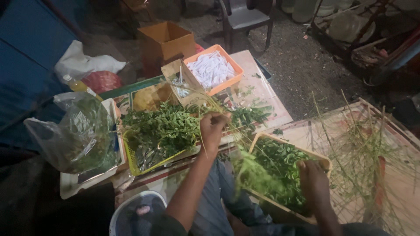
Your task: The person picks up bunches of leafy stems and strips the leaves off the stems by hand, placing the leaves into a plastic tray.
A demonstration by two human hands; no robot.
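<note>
A thin green stem (227, 131) runs from the left hand (213, 127) down and right toward the wooden tray (321, 158) of leaves in the near middle. The left hand is raised above the bench (267, 94), forearm reaching up from the near edge, back of the hand to the camera. Its grip is closed on the stem, fingers curled into a loose fist. The right hand (314, 183) rests low at the near right of the wooden tray, fingers down among the leaves (280, 168); whether its grip is closed on anything I cannot tell, as the fingertips are hidden in the greenery.

Just left of the left hand sits a yellow basket (140, 164) piled with leafy sprigs (162, 124). Further left, a clear plastic bag (72, 135) holds more greens. Beyond the hand, on the far side of the bench, stands an orange tray (234, 65) of white pieces, with a small cardboard box (175, 72) beside it and a larger brown box (166, 39) behind. To the right, bare stripped stems (367, 153) lie heaped on a wooden board (402, 183).
</note>
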